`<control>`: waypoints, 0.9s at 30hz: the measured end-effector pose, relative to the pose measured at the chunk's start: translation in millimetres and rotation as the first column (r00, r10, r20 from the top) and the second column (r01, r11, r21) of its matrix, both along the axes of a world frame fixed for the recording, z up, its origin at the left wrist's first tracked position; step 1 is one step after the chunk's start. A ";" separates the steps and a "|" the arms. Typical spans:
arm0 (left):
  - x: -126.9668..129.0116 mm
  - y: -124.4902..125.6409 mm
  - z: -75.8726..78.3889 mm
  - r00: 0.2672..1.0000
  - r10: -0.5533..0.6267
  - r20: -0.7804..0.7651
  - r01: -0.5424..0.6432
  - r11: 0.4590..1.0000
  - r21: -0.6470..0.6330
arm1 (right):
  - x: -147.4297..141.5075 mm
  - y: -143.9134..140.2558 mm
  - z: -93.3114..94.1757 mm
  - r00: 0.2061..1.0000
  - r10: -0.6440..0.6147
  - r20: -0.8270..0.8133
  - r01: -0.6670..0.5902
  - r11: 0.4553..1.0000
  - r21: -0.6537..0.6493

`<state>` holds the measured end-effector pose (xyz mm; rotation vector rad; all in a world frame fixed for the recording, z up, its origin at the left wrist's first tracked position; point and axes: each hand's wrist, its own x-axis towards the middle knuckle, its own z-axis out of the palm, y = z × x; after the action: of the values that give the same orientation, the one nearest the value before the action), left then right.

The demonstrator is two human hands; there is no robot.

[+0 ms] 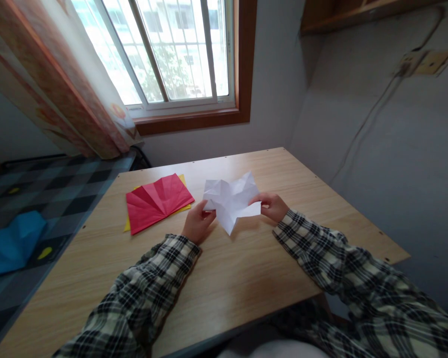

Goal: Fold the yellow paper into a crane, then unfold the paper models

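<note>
Both forearms reach forward over the table (246,278). The left hand (197,223) and right hand (272,206) pinch opposite edges of the creased white paper (231,198), held just above the tabletop.

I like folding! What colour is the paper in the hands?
White paper, head view.

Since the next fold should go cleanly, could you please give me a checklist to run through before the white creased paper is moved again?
1. Left hand grips the white creased paper sheet at its left edge: ok.
2. Right hand grips its right edge: ok.
3. Sheet apart from the red pleated paper: ok.
4. Red paper lies on the yellow paper sheet, on the wooden table: ok.
5. Bare table under the sheet: ok.
6. Creases aligned: cannot tell.
</note>
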<state>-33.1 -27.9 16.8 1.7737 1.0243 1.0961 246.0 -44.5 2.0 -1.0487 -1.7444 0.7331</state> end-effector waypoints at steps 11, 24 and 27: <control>5.0 -9.4 6.0 0.992 -0.031 -0.124 0.045 0.992 0.116 | -8.3 -2.8 -1.3 0.997 0.014 0.076 -0.025 0.990 0.141; 7.9 -16.7 5.4 0.972 -0.015 -0.236 0.062 0.979 0.195 | -20.0 -8.3 -0.9 0.994 -0.026 0.106 0.005 0.981 0.192; 6.4 -16.1 3.9 0.952 0.031 -0.305 0.049 0.967 0.251 | -25.8 -10.8 -0.7 0.995 -0.042 0.088 0.025 0.983 0.181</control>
<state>-26.7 -44.0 20.6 2.2087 1.0928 1.0010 220.2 -55.4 1.3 -0.9983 -1.8290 0.5029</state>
